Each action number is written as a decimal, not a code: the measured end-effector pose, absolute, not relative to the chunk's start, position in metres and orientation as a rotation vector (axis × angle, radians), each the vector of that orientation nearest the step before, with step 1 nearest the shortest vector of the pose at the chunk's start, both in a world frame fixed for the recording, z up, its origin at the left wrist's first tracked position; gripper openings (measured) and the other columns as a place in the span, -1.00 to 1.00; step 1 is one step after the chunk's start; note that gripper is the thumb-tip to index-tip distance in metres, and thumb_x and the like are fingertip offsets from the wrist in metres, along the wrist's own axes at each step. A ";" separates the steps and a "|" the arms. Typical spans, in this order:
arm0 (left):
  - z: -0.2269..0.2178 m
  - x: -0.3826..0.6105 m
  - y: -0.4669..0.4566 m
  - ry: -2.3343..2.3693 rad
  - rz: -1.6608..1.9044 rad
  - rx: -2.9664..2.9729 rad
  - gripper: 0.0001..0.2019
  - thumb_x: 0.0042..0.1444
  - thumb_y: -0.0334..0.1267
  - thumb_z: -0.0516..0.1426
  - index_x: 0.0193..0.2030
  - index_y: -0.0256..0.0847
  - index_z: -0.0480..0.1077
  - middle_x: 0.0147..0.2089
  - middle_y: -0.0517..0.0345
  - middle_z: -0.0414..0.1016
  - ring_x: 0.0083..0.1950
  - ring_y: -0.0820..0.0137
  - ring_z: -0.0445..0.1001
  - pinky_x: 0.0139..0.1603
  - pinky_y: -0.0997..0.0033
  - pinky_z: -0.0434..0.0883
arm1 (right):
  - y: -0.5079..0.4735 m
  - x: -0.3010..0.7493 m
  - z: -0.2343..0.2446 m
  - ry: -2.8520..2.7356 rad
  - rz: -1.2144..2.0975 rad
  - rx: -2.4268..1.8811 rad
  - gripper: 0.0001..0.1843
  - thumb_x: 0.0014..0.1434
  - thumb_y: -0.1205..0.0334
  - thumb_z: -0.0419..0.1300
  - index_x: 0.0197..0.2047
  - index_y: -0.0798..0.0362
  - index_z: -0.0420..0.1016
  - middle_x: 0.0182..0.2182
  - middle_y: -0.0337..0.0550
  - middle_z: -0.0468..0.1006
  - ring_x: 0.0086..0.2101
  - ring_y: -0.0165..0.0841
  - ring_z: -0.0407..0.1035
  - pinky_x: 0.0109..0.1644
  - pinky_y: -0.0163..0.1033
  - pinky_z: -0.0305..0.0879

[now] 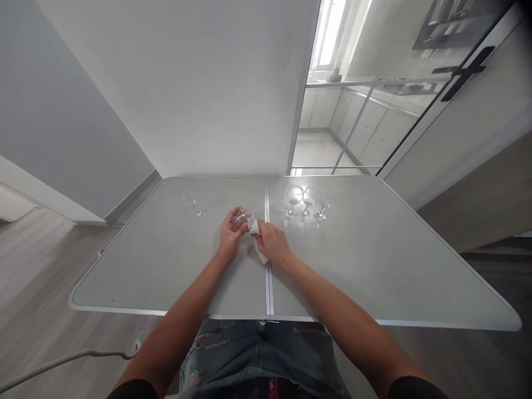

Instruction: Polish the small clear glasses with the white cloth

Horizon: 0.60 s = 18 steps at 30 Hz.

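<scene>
My left hand [230, 235] is wrapped round the bowl of a clear stemmed glass [243, 218], which lies tilted on its side above the table. Pressed against the glass's right end is a white cloth [254, 228], pinched in my right hand [272, 240]. Part of the cloth hangs down below my right fingers. The stem and foot of this glass are hidden by the cloth and fingers.
Three clear stemmed glasses stand upright in a row, the middle glass [306, 210] among them, right of the table's centre seam [268, 288]. Another transparent glass [198, 213] is at the back left, faintly visible. A wall [216, 111] and glass door [353, 122] border the table [145, 266].
</scene>
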<state>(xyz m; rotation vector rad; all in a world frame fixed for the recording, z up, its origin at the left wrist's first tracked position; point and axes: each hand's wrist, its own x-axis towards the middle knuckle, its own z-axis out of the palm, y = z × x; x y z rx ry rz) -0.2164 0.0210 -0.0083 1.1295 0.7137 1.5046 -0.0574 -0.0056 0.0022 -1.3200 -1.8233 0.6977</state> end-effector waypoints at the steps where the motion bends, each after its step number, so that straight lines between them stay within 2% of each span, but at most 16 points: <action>1: -0.007 -0.217 0.021 0.687 1.471 1.113 -0.36 0.00 -0.06 0.40 0.22 -0.11 0.36 0.28 -0.13 0.39 0.23 0.10 0.48 0.23 0.12 0.42 | -0.005 -0.057 0.003 -1.750 0.878 -1.261 -0.79 0.30 0.06 0.14 -0.17 0.03 0.43 -0.29 -0.01 0.56 -0.26 -0.18 0.41 -0.16 -0.15 0.29; 5: -0.002 -0.220 0.018 0.584 1.306 1.054 -0.32 0.03 0.11 0.34 0.23 -0.15 0.36 0.32 -0.19 0.36 0.17 0.09 0.53 0.22 0.05 0.43 | -0.002 -0.051 0.006 -1.372 1.789 -0.829 -0.47 0.22 -0.30 0.16 -0.26 0.07 0.43 -0.40 -0.09 0.52 -0.39 -0.27 0.41 -0.27 -0.16 0.38; 7: -0.001 -0.220 0.017 0.560 1.289 1.046 -0.31 0.03 0.12 0.34 0.22 -0.17 0.35 0.33 -0.22 0.36 0.16 0.09 0.53 0.22 0.04 0.43 | -0.001 -0.049 0.005 -1.295 1.926 -0.754 -0.43 0.16 -0.34 0.20 -0.27 0.08 0.43 -0.41 -0.11 0.51 -0.41 -0.29 0.41 -0.29 -0.16 0.39; 9: -0.003 -0.217 0.018 0.583 1.320 1.051 -0.34 0.04 0.06 0.35 0.22 -0.16 0.33 0.31 -0.24 0.38 0.15 0.11 0.53 0.21 0.04 0.43 | 0.000 -0.048 0.004 -1.396 1.730 -0.895 -0.52 0.20 -0.24 0.20 -0.27 0.06 0.41 -0.41 -0.12 0.51 -0.41 -0.29 0.39 -0.29 -0.18 0.36; 11: -0.006 -0.214 0.020 0.634 1.389 1.066 -0.37 0.03 -0.02 0.38 0.19 -0.15 0.32 0.27 -0.23 0.42 0.16 0.11 0.54 0.21 0.06 0.43 | -0.001 -0.050 0.003 -1.610 1.280 -1.131 -0.70 0.26 -0.04 0.17 -0.26 0.04 0.40 -0.37 -0.09 0.52 -0.34 -0.26 0.39 -0.25 -0.19 0.31; 14: -0.007 -0.213 0.022 0.656 1.472 1.080 -0.38 -0.01 -0.11 0.42 0.15 -0.13 0.31 0.24 -0.18 0.44 0.21 0.10 0.51 0.23 0.09 0.41 | -0.004 -0.055 0.003 -1.864 0.640 -1.322 -0.93 0.24 0.23 0.14 -0.21 0.04 0.39 -0.27 0.00 0.53 -0.18 -0.17 0.37 -0.10 -0.15 0.27; 16: -0.005 -0.214 0.021 0.622 1.480 1.074 -0.38 -0.01 -0.12 0.42 0.16 -0.12 0.32 0.26 -0.18 0.43 0.24 0.08 0.49 0.24 0.10 0.40 | -0.005 -0.058 0.004 -1.891 0.554 -1.313 -0.92 0.24 0.26 0.13 -0.19 0.04 0.38 -0.24 0.02 0.53 -0.13 -0.15 0.35 -0.06 -0.14 0.26; 18: -0.003 -0.216 0.020 0.593 1.468 1.054 -0.37 0.00 -0.11 0.41 0.19 -0.13 0.34 0.26 -0.18 0.44 0.22 0.09 0.50 0.23 0.13 0.41 | -0.004 -0.059 0.004 -1.799 0.810 -1.241 -0.85 0.28 0.13 0.13 -0.20 0.04 0.38 -0.28 -0.04 0.53 -0.20 -0.20 0.37 -0.12 -0.17 0.27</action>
